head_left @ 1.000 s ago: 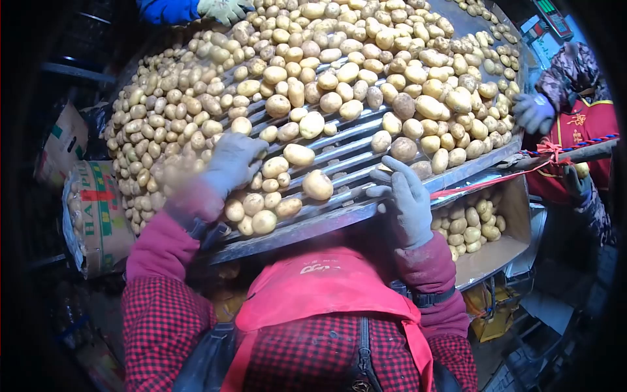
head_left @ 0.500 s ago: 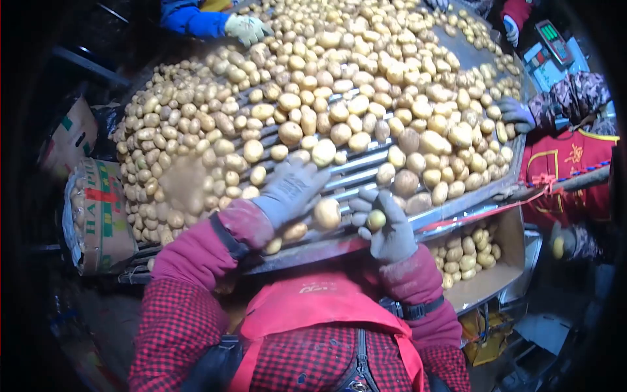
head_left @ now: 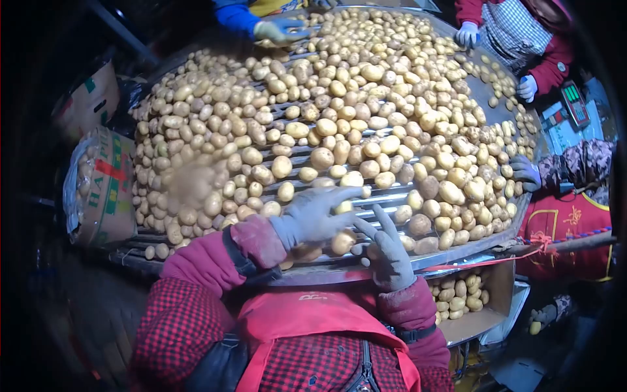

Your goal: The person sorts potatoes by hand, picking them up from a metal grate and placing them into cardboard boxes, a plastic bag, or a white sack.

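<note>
Head view: potatoes (head_left: 321,158) are spread over a slatted metal counter (head_left: 467,248).
The left hand (head_left: 312,217) has a small potato (head_left: 344,207) at its fingers; whether it is gripped, I cannot tell. The right hand (head_left: 392,256) is open, with fingers spread, just beside it. The step in hand seems to be handling single potatoes near the front edge; the next move, I judge, calls for gentle closing of fingers.

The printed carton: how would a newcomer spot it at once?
Start at the slatted table heaped with potatoes. Beside its left end stands the printed carton. Its bold red mark and green lettering set it apart from the plainer carton above in view.
</note>
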A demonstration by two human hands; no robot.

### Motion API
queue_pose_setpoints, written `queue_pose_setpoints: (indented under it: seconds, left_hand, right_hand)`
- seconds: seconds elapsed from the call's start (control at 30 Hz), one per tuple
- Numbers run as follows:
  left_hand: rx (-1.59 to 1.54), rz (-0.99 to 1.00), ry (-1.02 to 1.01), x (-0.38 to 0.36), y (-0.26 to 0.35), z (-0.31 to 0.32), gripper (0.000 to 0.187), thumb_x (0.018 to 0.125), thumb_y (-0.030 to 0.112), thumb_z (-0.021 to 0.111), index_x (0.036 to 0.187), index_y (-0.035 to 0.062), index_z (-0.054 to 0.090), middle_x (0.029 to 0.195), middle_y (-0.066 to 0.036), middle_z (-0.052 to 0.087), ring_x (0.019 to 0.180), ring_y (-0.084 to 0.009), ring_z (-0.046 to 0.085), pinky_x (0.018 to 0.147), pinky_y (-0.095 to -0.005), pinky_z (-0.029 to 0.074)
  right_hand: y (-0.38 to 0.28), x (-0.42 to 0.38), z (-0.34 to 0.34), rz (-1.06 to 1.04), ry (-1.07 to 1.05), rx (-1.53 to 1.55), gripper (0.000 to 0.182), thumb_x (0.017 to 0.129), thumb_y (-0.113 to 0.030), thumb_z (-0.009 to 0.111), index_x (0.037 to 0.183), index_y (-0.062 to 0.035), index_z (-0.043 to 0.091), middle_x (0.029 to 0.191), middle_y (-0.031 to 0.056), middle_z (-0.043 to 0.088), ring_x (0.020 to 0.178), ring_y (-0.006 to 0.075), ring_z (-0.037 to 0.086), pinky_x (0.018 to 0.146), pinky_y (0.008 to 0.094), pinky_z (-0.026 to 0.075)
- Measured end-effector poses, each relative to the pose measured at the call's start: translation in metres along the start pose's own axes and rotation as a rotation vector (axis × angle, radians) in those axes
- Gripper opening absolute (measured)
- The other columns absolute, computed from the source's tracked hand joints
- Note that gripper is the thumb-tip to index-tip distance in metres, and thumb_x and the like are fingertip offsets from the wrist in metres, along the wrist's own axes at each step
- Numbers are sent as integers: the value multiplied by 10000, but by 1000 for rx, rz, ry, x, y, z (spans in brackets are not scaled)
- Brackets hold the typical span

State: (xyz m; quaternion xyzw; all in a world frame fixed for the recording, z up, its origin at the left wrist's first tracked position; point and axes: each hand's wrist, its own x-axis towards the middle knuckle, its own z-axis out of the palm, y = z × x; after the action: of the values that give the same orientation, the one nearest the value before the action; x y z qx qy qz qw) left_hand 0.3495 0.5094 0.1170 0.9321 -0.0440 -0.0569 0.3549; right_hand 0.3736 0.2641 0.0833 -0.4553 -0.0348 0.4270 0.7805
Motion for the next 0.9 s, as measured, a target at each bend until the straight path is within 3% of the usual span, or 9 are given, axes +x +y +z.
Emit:
queue_pose_setpoints:
  seconds: [0.1, 0.17, 0.3, 0.37, 0.53, 0.63, 0.7, 0.77, 0.9]
  left_hand:
    - [-243, 75, -53, -8, 27, -19, 643, 979, 413, 704, 1532, 142, 521, 1307, -183, 680, 1091, -283, 709, 936, -406, 558]
    - [-242, 136, 22, -12, 11, -38, 617, 985, 331, 721, 1528, 118, 520, 1322, -125, 673, 1116, -221, 683, 938, -359, 550]
    - [-174, -223, 382, -25, -78, -101, 590, 991, 321, 685, 1514, 100, 525, 1377, -175, 647, 1236, -284, 649, 1024, -382, 521]
    - [325, -521, 463, -29, -119, -140, 669, 961, 392, 692, 1522, 78, 507, 1382, -192, 642, 1262, -346, 632, 1079, -441, 490]
    - [745, -900, 174, -13, -174, -189, 908, 862, 530, 727, 1619, 177, 372, 1539, -188, 480, 1382, -401, 496, 1167, -516, 390]
    - [750, -786, 96, 16, -193, -200, 956, 822, 514, 779, 1634, 243, 355, 1538, -208, 479, 1394, -409, 491, 1181, -507, 383]
    - [640, -830, 46, 24, -200, -208, 947, 814, 503, 803, 1628, 283, 372, 1524, -234, 492, 1405, -416, 485, 1181, -505, 392]
    - [291, -738, 159, 29, -231, -220, 901, 836, 523, 786, 1611, 267, 405, 1507, -246, 509, 1380, -425, 516, 1162, -497, 422]
    - [312, -604, 413, 47, -258, -170, 836, 863, 560, 749, 1583, 265, 445, 1479, -236, 534, 1313, -423, 575, 1140, -467, 453]
  right_hand:
    - [-1, 27, 29, 36, -68, 182, 887, 989, -425, 641, 1673, -96, 183, 1407, 114, 596, 1000, 173, 679, 670, 239, 507]
    - [-8, 37, 36, 24, -171, 308, 861, 981, -453, 655, 1656, -100, 253, 1331, 127, 646, 958, 182, 668, 671, 254, 517]
    - [-2, 53, 28, 186, -98, 391, 611, 1028, -432, 608, 1552, -158, 452, 1276, 114, 670, 932, 184, 658, 645, 268, 504]
    - [6, 58, 21, 156, -53, 350, 564, 1053, -415, 567, 1549, -168, 464, 1287, 98, 661, 949, 175, 646, 664, 262, 503]
    - [1, 60, 13, 124, -127, 446, 611, 1054, -414, 571, 1586, -160, 411, 1332, 125, 618, 1021, 225, 620, 764, 317, 519]
    - [-4, 60, 21, 57, -105, 432, 537, 1096, -172, 462, 1622, -135, 359, 1337, 75, 595, 1078, 190, 638, 804, 255, 568]
    - [5, 63, 10, 44, -108, 358, 545, 1093, -177, 467, 1625, -139, 356, 1318, 88, 604, 1028, 198, 656, 789, 254, 565]
    - [-2, 66, 14, 90, -128, 468, 606, 1058, -426, 559, 1589, -166, 423, 1322, 133, 622, 1000, 238, 647, 810, 356, 531]
    - [3, 70, 9, 114, -124, 422, 602, 1064, -432, 542, 1579, -139, 433, 1303, 133, 632, 1001, 236, 650, 815, 355, 534]
